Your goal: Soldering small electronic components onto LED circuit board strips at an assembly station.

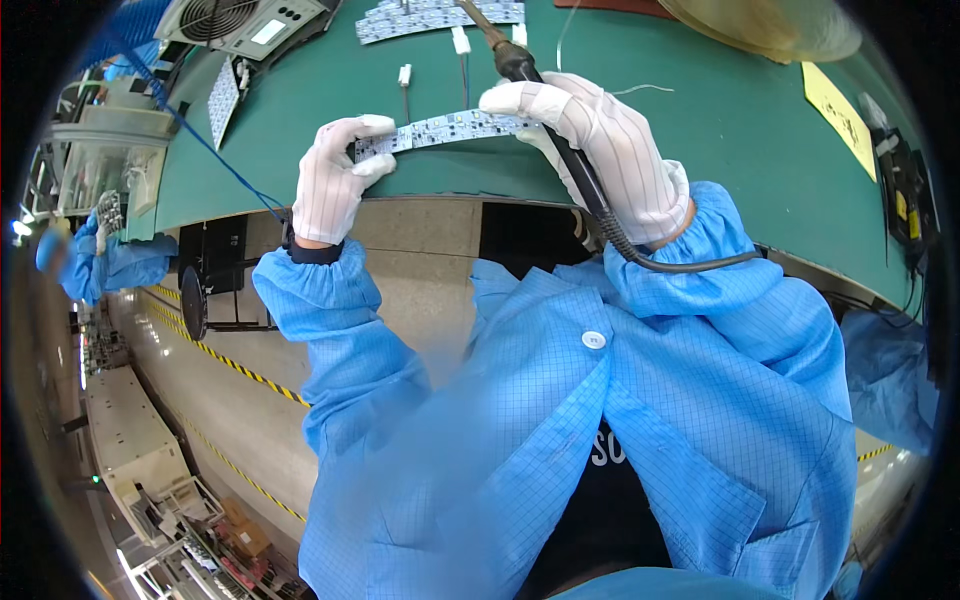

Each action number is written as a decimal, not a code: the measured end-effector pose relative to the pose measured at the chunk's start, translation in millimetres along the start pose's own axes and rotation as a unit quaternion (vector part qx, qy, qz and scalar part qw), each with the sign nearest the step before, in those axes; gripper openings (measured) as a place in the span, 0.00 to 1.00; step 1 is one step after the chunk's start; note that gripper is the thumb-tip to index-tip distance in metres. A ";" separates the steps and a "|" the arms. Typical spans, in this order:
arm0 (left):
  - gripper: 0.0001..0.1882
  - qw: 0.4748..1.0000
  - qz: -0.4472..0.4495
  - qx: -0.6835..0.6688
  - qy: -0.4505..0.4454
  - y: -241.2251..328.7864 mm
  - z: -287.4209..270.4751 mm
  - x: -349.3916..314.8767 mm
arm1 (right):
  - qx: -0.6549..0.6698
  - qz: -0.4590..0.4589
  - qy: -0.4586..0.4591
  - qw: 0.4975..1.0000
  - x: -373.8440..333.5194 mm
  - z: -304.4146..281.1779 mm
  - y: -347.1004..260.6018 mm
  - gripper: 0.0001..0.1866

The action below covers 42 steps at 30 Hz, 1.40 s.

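Observation:
My left hand [335, 178], in a white striped glove, pinches the left end of a curved white circuit board strip [452, 127] between thumb and fingers. The strip is dotted with small components, and thin wires run from its far side to white connectors [461, 40] on the green mat [270, 145]. My right hand [625, 150], gloved alike, is closed around a soldering iron [568, 150] with a black handle. Its fingertips also touch the strip's right end. The iron's tip points up and away from the board, toward the far edge of the view.
More curved boards [440, 22] lie at the back. A grey unit with a fan [245, 28] stands far left, near another board [222, 105]. A blue cord [205, 145] reaches my left wrist. Yellow paper [838, 118] and a black device [905, 190] lie right. A co-worker [130, 265] sits far left.

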<state>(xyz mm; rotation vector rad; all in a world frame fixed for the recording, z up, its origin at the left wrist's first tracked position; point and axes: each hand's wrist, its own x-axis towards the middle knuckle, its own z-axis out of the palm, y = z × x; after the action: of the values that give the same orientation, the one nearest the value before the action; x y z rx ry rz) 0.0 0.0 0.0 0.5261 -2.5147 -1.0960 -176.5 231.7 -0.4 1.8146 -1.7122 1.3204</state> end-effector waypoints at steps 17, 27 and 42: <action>0.17 0.957 0.165 0.238 0.021 14.2 4.9 29.3 | -0.042 0.025 0.018 0.999 7.1 -52.9 -16.1 0.15; 0.17 0.904 0.226 0.328 0.153 -1.7 11.6 145.0 | -0.116 0.190 0.167 0.960 -50.2 -143.1 -14.8 0.20; 0.33 0.912 0.042 0.403 0.059 8.7 63.5 188.4 | -0.254 0.307 0.239 0.886 -120.3 -176.8 10.9 0.15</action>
<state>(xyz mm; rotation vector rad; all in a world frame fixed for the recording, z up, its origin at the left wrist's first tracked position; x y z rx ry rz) -194.4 -42.3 -3.3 0.6445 -2.7621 0.0661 -239.2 436.4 -5.2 0.6030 -2.1337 1.2117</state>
